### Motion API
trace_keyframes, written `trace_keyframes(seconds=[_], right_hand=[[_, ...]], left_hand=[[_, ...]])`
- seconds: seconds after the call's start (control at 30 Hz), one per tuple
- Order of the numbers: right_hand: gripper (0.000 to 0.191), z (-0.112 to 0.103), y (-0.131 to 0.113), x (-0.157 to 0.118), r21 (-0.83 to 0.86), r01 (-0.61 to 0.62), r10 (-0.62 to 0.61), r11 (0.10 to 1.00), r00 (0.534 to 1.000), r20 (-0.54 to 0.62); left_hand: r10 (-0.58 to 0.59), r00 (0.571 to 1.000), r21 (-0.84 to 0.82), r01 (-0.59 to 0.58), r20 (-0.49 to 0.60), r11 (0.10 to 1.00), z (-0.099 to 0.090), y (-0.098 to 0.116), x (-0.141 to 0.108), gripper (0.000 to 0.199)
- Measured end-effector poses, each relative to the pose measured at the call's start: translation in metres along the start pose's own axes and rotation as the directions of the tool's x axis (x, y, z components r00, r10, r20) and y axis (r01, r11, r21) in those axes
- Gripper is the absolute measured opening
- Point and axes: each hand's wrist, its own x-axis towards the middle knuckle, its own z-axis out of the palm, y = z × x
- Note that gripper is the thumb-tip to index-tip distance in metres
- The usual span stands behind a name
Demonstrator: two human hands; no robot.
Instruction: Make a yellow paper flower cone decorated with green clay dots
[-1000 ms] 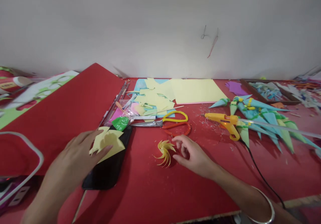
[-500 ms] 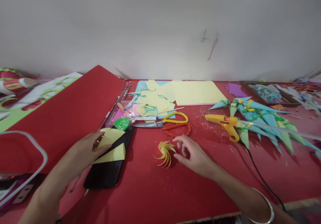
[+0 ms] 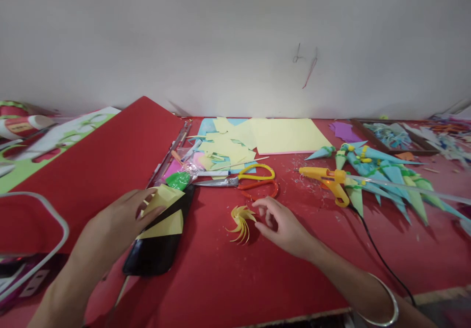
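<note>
My left hand (image 3: 121, 220) pinches a yellow paper piece (image 3: 165, 195) between thumb and fingers, over a black phone (image 3: 154, 257) on the red table. A second folded yellow piece (image 3: 165, 226) lies on the phone just below. At the middle, a curled yellow paper swirl (image 3: 242, 223) rests on the table. Close to its right side is my right hand (image 3: 281, 225), fingers curved and apart, holding nothing. Behind the swirl lie scissors (image 3: 235, 182) with yellow and red handles.
A yellow glue gun (image 3: 326, 175) lies at the right, its black cord running toward the front edge. Beyond it are blue and green paper cones (image 3: 393, 176) and a brown tray (image 3: 423, 150). Paper scraps (image 3: 228, 146) and yellow sheets (image 3: 290, 134) sit by the wall. A red board (image 3: 121, 141) stands left.
The yellow paper in my left hand has been lifted slightly at its left part, and the fingers have closed in on it. My right hand and the swirl look almost unchanged.
</note>
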Motion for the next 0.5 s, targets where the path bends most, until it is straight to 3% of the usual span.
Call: trace_keyframes(seconds=[0.1,0.2,0.27,0.33,0.4,0.43,0.5], right_hand=[[0.026,0.001,0.000,0.000,0.011,0.018,-0.017,1.000,0.999,-0.029],[0.032,0.001,0.000,-0.001,0.052,0.084,-0.083,0.995,0.996,-0.037],[0.040,0.000,-0.001,-0.003,0.062,0.192,-0.190,0.979,0.981,-0.036],[0.049,-0.001,-0.002,-0.004,0.039,0.299,-0.298,0.953,0.954,-0.030],[0.052,-0.001,-0.004,-0.004,-0.004,0.357,-0.357,0.934,0.934,-0.007],[0.051,-0.001,-0.004,-0.004,-0.030,0.359,-0.358,0.933,0.933,0.013],[0.043,-0.001,-0.005,-0.003,-0.088,0.324,-0.319,0.942,0.946,0.061]], left_hand=[[0.016,0.997,-0.005,-0.015,0.077,1.000,-0.004,0.015,-0.004,0.028],[0.181,0.983,-0.079,-0.180,0.010,0.981,0.003,0.029,-0.008,0.027],[0.282,0.959,-0.124,-0.277,0.023,0.953,0.012,0.040,-0.010,0.027],[0.393,0.918,-0.175,-0.380,0.049,0.908,0.022,0.053,-0.011,0.025],[0.541,0.836,-0.237,-0.511,0.087,0.827,0.031,0.066,-0.011,0.024],[0.565,0.814,-0.249,-0.524,0.136,0.815,0.034,0.073,-0.010,0.023],[0.626,0.767,-0.254,-0.584,0.136,0.771,0.038,0.085,-0.010,0.021]])
